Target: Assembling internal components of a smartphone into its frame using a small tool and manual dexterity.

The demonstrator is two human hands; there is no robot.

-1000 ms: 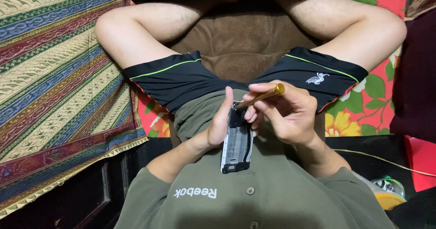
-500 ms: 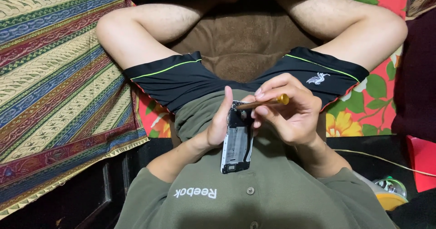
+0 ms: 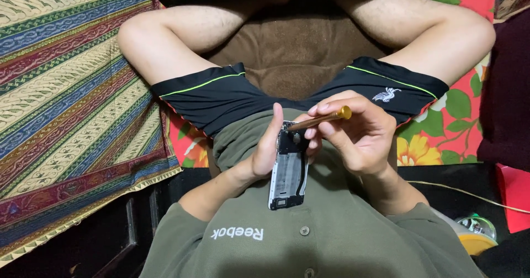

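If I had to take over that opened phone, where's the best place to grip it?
Grip the opened phone by its long side edges near the free lower end, coming from below. The left hand holds one edge, and the screwdriver in the right hand works the top.

**Opened phone and screwdriver, centre of frame**

The phone (image 3: pixel 288 170) stands nearly upright at frame centre, back cover off, dark inner board and metal frame exposed, its lower end toward the bottom of the frame. The screwdriver (image 3: pixel 320 118), slim with a gold handle, lies almost level, tip at the phone's upper end, handle pointing right.
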